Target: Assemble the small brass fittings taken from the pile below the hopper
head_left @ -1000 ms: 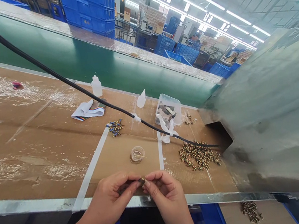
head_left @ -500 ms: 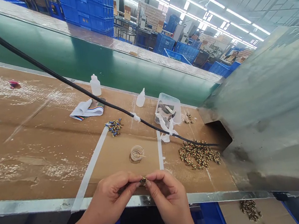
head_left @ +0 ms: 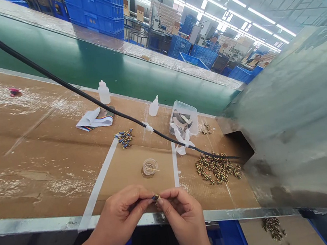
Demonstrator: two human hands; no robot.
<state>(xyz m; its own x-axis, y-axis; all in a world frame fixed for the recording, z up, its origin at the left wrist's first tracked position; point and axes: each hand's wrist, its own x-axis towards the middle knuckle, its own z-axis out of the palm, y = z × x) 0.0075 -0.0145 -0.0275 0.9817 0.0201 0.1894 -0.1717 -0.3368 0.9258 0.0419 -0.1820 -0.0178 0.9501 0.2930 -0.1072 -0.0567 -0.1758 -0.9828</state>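
Observation:
Between the fingertips of both hands is a tiny dark part with gold and blue bits point(head_left: 156, 197), too small to name by kind. My left hand point(head_left: 125, 211) pinches it from the left with thumb and forefinger. From the other side, my right hand point(head_left: 182, 211) pinches it the same way. Just beyond the hands stands a small round clear cup point(head_left: 150, 166) with a thin stick across it. A small pile of blue and gold parts point(head_left: 125, 138) lies farther off to the left. To the right spreads a larger heap of gold and dark parts point(head_left: 217, 167).
A black cable point(head_left: 63, 83) crosses above the cardboard-covered bench point(head_left: 42, 151). White squeeze bottles point(head_left: 104, 93), a folded ribbon strip point(head_left: 94, 120) and a clear plastic box point(head_left: 191, 114) stand at the back. A metal housing point(head_left: 300, 119) rises on the right. Behind runs a green belt point(head_left: 113, 70).
The tiny part has turned slightly between the fingertips, and some blue now shows on it. Both hands stay almost in the same place.

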